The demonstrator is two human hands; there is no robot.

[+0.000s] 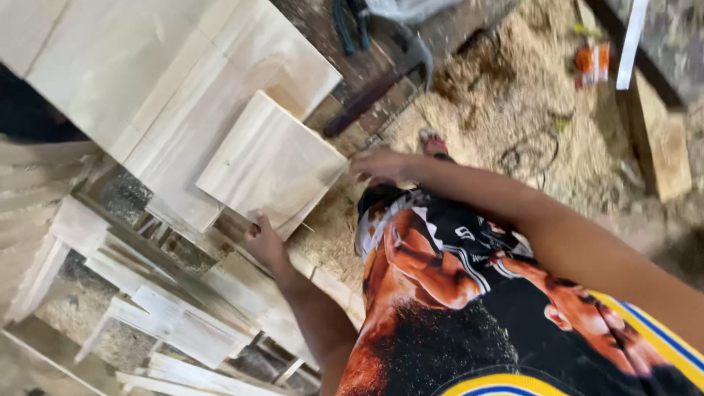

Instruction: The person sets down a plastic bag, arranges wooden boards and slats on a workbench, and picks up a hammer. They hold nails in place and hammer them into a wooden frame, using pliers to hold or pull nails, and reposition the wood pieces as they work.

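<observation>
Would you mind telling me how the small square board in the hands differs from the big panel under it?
The square board is far smaller than the panel. The board is gripped at two corners, left hand and right hand; no hand touches the panel. The board lies on top; the panel runs out of view. Both are pale, bare wood.

Your pale square board

You hold the wooden board (270,163) tilted, flat face up, smooth and light-grained, its lower corner and right corner gripped, over the edge of the larger pale panels (158,81).
</observation>
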